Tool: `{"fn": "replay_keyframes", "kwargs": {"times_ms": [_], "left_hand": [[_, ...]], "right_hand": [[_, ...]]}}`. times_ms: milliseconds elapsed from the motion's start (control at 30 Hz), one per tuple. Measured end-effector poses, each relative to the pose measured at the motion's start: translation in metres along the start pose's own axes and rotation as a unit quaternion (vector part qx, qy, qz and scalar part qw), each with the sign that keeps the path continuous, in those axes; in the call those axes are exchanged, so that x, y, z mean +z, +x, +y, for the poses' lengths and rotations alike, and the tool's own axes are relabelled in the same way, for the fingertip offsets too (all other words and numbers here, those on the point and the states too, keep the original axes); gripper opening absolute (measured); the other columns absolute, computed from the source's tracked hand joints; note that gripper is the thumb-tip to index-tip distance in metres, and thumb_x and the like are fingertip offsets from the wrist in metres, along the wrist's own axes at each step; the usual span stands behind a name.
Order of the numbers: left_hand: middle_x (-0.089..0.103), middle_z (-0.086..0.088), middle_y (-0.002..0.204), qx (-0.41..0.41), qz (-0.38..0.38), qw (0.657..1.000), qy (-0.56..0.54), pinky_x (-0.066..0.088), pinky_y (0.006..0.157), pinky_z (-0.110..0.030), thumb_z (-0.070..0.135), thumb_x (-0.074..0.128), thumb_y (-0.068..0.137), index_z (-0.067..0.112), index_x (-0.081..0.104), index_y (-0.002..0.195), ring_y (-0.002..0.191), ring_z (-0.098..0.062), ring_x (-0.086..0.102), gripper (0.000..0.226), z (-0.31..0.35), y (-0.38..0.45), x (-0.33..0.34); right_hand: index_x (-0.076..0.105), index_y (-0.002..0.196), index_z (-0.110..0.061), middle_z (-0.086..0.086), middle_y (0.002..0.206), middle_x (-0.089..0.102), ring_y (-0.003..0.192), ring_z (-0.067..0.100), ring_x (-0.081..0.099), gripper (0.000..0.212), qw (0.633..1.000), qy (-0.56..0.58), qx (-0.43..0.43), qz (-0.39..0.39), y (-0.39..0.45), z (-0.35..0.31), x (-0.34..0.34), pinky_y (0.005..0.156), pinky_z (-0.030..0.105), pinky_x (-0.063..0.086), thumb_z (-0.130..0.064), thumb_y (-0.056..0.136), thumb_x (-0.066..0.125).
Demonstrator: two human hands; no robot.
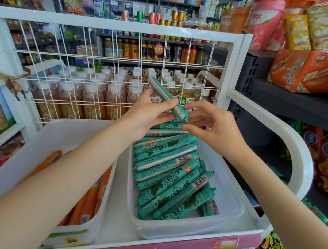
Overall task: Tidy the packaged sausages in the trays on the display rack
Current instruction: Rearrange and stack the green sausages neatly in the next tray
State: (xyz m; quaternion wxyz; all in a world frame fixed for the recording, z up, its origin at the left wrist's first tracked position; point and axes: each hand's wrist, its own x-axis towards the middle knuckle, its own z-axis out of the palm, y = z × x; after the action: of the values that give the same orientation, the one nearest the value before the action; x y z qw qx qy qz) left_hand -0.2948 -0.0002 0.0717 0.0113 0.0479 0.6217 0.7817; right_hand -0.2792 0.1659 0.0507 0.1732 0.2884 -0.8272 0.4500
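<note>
Head view: orange sausages [91, 197] lay in the left tray [44, 139]. One green sausage [166, 97] was pinched, tilted, by the left hand [150, 115] above the right tray [229, 201] of green sausages [172, 176]; the right hand [212, 124] was held loosely curled, touching the sausage's lower end.

Left hand [150, 113] pinches one green sausage [166, 97] above the right tray [230, 197] of green sausages [172, 176] — right hand [212, 126] open beside it.
</note>
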Motion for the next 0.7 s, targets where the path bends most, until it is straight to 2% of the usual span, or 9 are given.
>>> {"fn": "replay_keyframes", "kwargs": {"times_ms": [67, 133, 333, 567, 700], "left_hand": [[0.064, -0.006, 0.103, 0.016, 0.003, 1.0, 0.015, 0.057, 0.066, -0.023, 0.005, 0.065, 0.081, 0.019, 0.025, 0.142, 0.073, -0.012, 0.07, 0.075, 0.0005, -0.0003, 0.0004], [0.065, -0.005, 0.098, 0.029, 0.001, 0.999, 0.03, 0.057, 0.065, -0.023, 0.005, 0.066, 0.08, 0.019, 0.02, 0.144, 0.072, -0.011, 0.07, 0.08, 0.0008, -0.0012, 0.0009], [0.066, -0.007, 0.1, 0.041, 0.002, 0.998, 0.053, 0.058, 0.069, -0.025, 0.006, 0.066, 0.08, 0.02, 0.018, 0.145, 0.077, -0.013, 0.07, 0.082, 0.0024, -0.0022, 0.0017], [0.065, -0.008, 0.103, 0.034, 0.002, 0.999, 0.043, 0.057, 0.066, -0.023, 0.005, 0.066, 0.08, 0.018, 0.021, 0.144, 0.08, -0.014, 0.069, 0.079, 0.0003, 0.0, 0.0015], [0.064, -0.012, 0.108, 0.027, 0.025, 0.999, 0.021, 0.058, 0.07, -0.026, 0.005, 0.065, 0.081, 0.016, 0.025, 0.141, 0.081, -0.017, 0.069, 0.073, -0.0059, 0.0023, 0.0029]], "right_hand": [[0.059, 0.107, -0.019, 0.005, 0.09, 0.071, 0.081, 0.007, 0.067, 0.036, 1.0, -0.007, -0.002, -0.002, -0.0002, 0.0004, 0.0003, 0.083, 0.019, 0.053, -0.013, 0.074, 0.075], [0.059, 0.103, -0.019, 0.004, 0.089, 0.072, 0.081, 0.008, 0.068, 0.034, 1.0, 0.005, -0.001, 0.004, -0.0003, 0.0009, 0.0003, 0.083, 0.021, 0.053, -0.013, 0.074, 0.075], [0.06, 0.101, -0.011, 0.006, 0.094, 0.072, 0.086, 0.011, 0.069, 0.024, 0.999, 0.036, -0.014, -0.007, 0.0012, 0.0034, -0.0023, 0.084, 0.031, 0.055, -0.007, 0.079, 0.068], [0.06, 0.101, -0.008, 0.006, 0.095, 0.07, 0.084, 0.011, 0.07, 0.021, 0.998, 0.046, -0.032, -0.012, 0.0018, 0.0047, -0.0033, 0.081, 0.025, 0.055, -0.004, 0.081, 0.064], [0.06, 0.104, -0.012, 0.006, 0.093, 0.071, 0.082, 0.011, 0.069, 0.026, 0.999, 0.047, -0.001, 0.005, 0.0008, 0.0059, 0.0022, 0.081, 0.025, 0.055, -0.008, 0.079, 0.067]]}}
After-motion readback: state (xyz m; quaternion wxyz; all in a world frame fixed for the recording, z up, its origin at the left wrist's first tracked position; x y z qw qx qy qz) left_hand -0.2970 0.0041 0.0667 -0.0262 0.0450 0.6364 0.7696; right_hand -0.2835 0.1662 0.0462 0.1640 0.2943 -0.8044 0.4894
